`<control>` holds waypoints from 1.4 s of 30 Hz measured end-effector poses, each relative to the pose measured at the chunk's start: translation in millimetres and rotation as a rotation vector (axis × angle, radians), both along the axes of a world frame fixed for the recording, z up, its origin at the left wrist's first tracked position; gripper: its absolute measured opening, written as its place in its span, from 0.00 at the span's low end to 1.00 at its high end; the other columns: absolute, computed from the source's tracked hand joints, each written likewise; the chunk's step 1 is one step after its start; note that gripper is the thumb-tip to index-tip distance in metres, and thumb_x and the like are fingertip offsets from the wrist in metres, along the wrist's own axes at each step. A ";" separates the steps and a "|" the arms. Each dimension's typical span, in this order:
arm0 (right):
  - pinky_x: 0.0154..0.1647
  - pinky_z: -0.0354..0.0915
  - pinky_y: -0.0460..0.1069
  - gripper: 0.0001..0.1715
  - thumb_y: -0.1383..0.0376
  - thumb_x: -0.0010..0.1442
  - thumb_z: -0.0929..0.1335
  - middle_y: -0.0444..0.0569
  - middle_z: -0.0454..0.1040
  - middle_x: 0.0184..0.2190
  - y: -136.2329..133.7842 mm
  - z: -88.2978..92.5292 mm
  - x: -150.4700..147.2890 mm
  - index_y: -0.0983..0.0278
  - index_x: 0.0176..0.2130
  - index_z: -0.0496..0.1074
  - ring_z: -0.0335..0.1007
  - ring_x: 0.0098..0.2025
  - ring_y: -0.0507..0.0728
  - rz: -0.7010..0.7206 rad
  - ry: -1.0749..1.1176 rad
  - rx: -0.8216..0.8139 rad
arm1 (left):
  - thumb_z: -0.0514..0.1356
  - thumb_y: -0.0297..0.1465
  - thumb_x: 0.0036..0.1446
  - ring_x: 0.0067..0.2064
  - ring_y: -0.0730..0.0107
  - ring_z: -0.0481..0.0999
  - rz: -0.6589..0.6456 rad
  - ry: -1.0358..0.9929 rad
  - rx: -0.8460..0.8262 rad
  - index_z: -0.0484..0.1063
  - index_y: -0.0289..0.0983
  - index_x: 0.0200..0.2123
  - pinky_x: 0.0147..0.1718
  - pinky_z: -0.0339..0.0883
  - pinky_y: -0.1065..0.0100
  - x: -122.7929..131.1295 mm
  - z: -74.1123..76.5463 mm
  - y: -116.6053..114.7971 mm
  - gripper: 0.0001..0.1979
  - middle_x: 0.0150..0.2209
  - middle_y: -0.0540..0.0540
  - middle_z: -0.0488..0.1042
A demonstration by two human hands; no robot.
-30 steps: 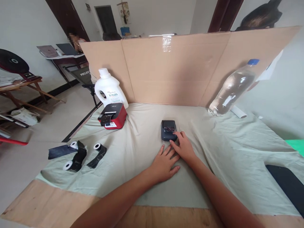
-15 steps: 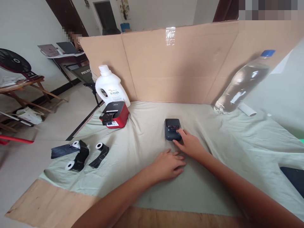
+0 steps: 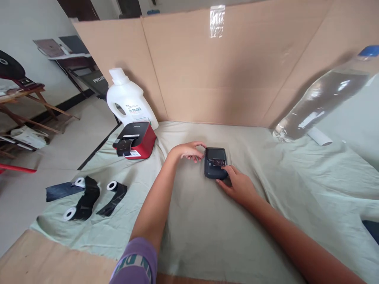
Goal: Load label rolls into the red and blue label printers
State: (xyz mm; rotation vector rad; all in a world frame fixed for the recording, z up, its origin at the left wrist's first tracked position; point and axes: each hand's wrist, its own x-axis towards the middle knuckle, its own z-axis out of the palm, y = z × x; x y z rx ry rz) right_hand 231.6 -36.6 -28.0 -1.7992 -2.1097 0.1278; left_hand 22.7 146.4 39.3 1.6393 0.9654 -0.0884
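A small dark portable printer [image 3: 215,171] lies on the green cloth in front of me, a short strip of shiny film [image 3: 217,162] showing across its top. My right hand [image 3: 238,183] grips its front right corner, thumb low at the front and fingers at the right edge beside the film. On the other side, my left hand [image 3: 191,151] reaches to the printer's left edge with its fingers apart. Its index fingertip is at the upper left corner; whether it presses there I cannot tell.
A red and black printer [image 3: 142,142] stands at left before a white detergent bottle [image 3: 130,100]. Several black rolls [image 3: 85,199] lie nearer me. A cardboard panel [image 3: 207,79] closes the back. At right, a clear bottle [image 3: 322,94] leans near a white tube [image 3: 319,136].
My left hand has moved forward from the cloth in front of the printer to its left edge. My right hand keeps its place at the right corner. The view has tilted down and come closer.
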 end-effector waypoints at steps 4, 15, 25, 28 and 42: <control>0.28 0.62 0.50 0.22 0.54 0.64 0.65 0.51 0.76 0.43 0.2 -1.5 0.9 0.60 0.54 0.65 0.73 0.31 0.58 0.004 0.012 0.007 | 0.65 0.33 0.48 0.29 0.73 0.79 0.032 -0.048 -0.086 0.57 0.43 0.66 0.16 0.51 0.78 -1.2 -13.3 -5.2 0.41 0.34 0.48 0.80; 0.27 0.62 0.51 0.21 0.52 0.65 0.64 0.52 0.75 0.44 1.8 -5.8 3.1 0.60 0.53 0.65 0.74 0.32 0.60 0.020 0.032 0.024 | 0.63 0.30 0.48 0.27 0.75 0.76 0.106 -0.054 -0.125 0.59 0.45 0.64 0.17 0.52 0.79 1.9 -12.6 -9.4 0.38 0.31 0.50 0.79; 0.26 0.60 0.51 0.21 0.52 0.66 0.63 0.53 0.75 0.43 1.6 -7.9 4.9 0.60 0.53 0.63 0.73 0.31 0.61 0.011 0.011 0.032 | 0.64 0.28 0.46 0.24 0.77 0.74 0.144 -0.050 -0.149 0.64 0.44 0.58 0.16 0.49 0.80 10.8 -11.1 -10.4 0.33 0.23 0.56 0.69; 0.26 0.60 0.51 0.21 0.51 0.66 0.63 0.53 0.75 0.42 1.7 -7.6 4.6 0.60 0.53 0.64 0.73 0.31 0.61 0.015 0.007 0.040 | 0.63 0.27 0.47 0.24 0.77 0.75 0.149 -0.051 -0.155 0.63 0.44 0.59 0.16 0.49 0.80 9.8 -11.1 -10.8 0.34 0.24 0.55 0.69; 0.26 0.61 0.51 0.22 0.52 0.65 0.64 0.52 0.76 0.40 2.0 -5.1 4.5 0.60 0.53 0.64 0.72 0.29 0.60 0.016 0.013 0.037 | 0.61 0.31 0.50 0.32 0.70 0.81 0.052 -0.058 -0.096 0.55 0.46 0.66 0.18 0.53 0.78 0.8 -12.2 -10.7 0.40 0.31 0.50 0.78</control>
